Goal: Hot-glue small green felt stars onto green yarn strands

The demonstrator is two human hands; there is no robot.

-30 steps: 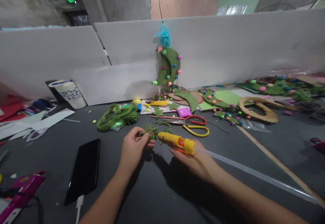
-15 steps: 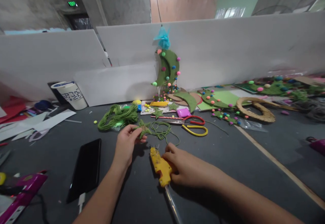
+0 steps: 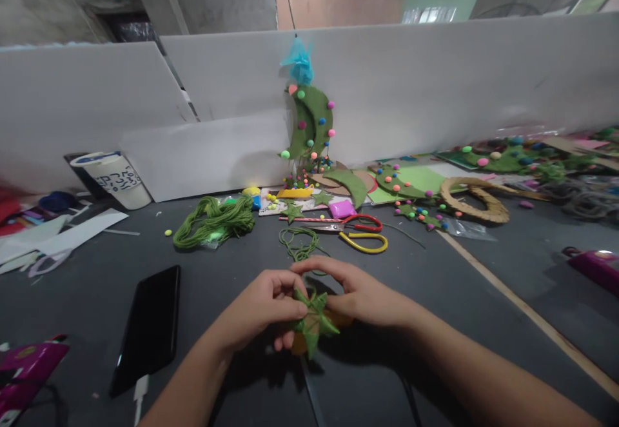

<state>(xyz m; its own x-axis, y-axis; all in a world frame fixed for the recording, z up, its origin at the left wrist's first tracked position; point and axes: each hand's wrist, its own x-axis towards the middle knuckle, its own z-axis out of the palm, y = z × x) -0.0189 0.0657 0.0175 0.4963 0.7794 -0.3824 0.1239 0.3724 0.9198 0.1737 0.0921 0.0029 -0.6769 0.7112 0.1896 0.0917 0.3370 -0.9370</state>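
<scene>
My left hand (image 3: 273, 307) pinches a small green star (image 3: 312, 324) with a brownish middle between thumb and fingers. From the other side, my right hand (image 3: 362, 295) curls round the star, its thumb at one point and its index finger arched over to my left fingertips. Under the star lies a yellow glue gun (image 3: 298, 344), mostly hidden, its clear glue stick trailing toward me. Loose green yarn (image 3: 300, 243) lies just beyond my fingers, partly covered by them. Behind it rest scissors (image 3: 362, 241) with one red and one yellow handle loop.
A black phone (image 3: 147, 324) with a white cable lies left. Behind are a green yarn skein (image 3: 215, 220), a hanging green crescent (image 3: 314, 120) with pompoms, a straw-coloured crescent form (image 3: 476, 204) and a white roll (image 3: 118, 178). Magenta tools (image 3: 31, 372) sit at the left edge and far right.
My left hand has brought the star right and closer to me, above the glue gun. My right hand has let go of the glue gun and moved to the star. The view has shifted slightly.
</scene>
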